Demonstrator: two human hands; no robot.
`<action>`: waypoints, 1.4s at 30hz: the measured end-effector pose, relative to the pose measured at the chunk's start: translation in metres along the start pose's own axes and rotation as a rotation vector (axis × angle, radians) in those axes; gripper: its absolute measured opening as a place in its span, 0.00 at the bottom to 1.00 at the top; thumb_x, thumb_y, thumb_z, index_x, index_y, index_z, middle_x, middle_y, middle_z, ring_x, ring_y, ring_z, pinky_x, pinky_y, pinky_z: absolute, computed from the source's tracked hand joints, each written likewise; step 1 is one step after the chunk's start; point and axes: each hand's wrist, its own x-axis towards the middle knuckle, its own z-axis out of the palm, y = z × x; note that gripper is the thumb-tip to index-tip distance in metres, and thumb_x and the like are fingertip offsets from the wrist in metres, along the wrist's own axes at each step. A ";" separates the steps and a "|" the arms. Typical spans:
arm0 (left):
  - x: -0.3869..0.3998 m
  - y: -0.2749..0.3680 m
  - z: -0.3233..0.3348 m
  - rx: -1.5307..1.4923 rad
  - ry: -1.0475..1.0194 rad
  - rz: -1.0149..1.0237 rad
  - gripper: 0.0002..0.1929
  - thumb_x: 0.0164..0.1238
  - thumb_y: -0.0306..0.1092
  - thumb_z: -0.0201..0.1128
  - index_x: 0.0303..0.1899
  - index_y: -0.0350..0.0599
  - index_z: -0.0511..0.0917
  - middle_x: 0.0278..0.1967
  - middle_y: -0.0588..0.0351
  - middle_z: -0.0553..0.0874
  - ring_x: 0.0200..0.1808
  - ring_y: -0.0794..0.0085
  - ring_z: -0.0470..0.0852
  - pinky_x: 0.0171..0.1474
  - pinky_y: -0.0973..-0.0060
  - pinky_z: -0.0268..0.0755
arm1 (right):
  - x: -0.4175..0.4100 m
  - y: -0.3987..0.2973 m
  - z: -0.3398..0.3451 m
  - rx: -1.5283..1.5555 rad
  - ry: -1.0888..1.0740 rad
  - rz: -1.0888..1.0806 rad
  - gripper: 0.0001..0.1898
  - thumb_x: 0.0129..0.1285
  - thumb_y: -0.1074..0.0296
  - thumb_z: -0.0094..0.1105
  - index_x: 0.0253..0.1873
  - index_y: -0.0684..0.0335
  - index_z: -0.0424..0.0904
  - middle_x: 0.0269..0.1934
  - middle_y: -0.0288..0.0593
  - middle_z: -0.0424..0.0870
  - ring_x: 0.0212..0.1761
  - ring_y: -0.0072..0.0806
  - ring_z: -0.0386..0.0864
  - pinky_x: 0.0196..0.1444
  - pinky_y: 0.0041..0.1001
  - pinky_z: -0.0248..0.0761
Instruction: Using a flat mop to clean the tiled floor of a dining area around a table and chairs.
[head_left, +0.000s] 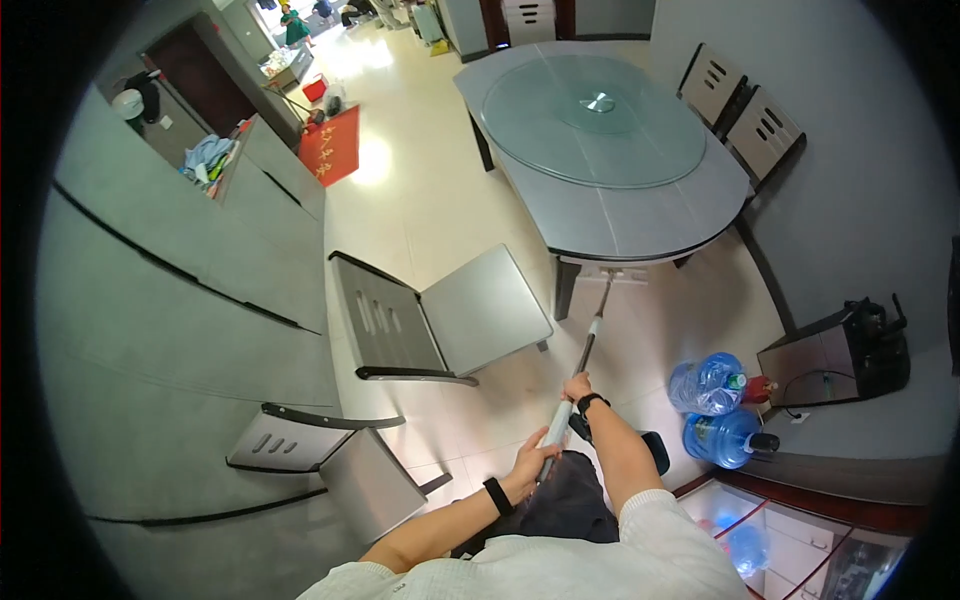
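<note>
A long pole (589, 341), grey and dark, runs forward from my lap to a flat mop head (630, 276) lying on the floor just under the near edge of the dining table (622, 217). My left hand (534, 459) grips the lower, light grey part of the handle. Farther up, my right hand (577, 386) is closed around the same pole. Each wrist wears a black band. The far part of the mop head is partly hidden by the table.
Left of the pole stands a grey chair (487, 311), with another chair (375, 480) nearer by the cabinets (187, 360). Blue water bottles (705, 386) lie at right beside a dark-fronted box (814, 367). A red mat (334, 146) lies farther off; people are in the distance.
</note>
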 end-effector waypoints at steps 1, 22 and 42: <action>0.013 0.011 0.005 -0.008 0.005 0.017 0.29 0.64 0.31 0.53 0.66 0.56 0.53 0.30 0.58 0.77 0.21 0.78 0.70 0.19 0.81 0.63 | 0.006 -0.017 -0.003 0.003 0.000 -0.008 0.28 0.48 0.83 0.52 0.54 0.77 0.49 0.39 0.63 0.75 0.34 0.45 0.80 0.36 0.34 0.75; 0.112 0.065 0.060 0.082 -0.068 -0.017 0.32 0.63 0.31 0.51 0.67 0.60 0.48 0.32 0.56 0.75 0.22 0.77 0.69 0.21 0.80 0.63 | 0.065 -0.095 -0.070 0.065 0.038 -0.006 0.36 0.48 0.79 0.53 0.62 0.76 0.46 0.45 0.66 0.74 0.37 0.47 0.80 0.43 0.34 0.75; -0.135 -0.103 -0.147 0.267 -0.099 -0.120 0.30 0.62 0.28 0.53 0.65 0.57 0.56 0.29 0.56 0.78 0.19 0.77 0.73 0.18 0.81 0.65 | -0.142 0.166 0.143 0.052 0.161 -0.024 0.38 0.53 0.71 0.48 0.63 0.79 0.35 0.37 0.66 0.77 0.35 0.46 0.80 0.36 0.33 0.76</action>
